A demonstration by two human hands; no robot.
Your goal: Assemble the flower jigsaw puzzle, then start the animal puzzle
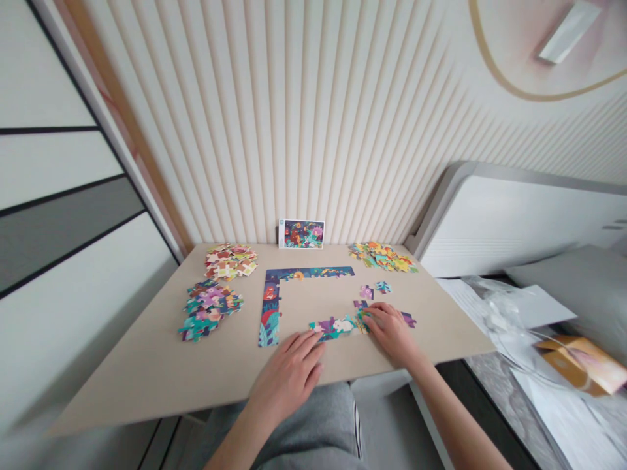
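Just below the frame's centre I see my left hand (289, 375) lying flat and released, fingertips touching the left end of the joined puzzle strip (337, 325). My right hand (392, 333) covers the strip's right end with bent fingers; I cannot tell whether it pinches a piece. The L-shaped puzzle border (272, 300) lies just left.

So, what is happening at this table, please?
A person is assembling a jigsaw on a beige table. Both hands rest on a short strip of joined pieces, left hand at its left end, right hand at its right. An L-shaped border section lies behind, with three piles of loose pieces around.
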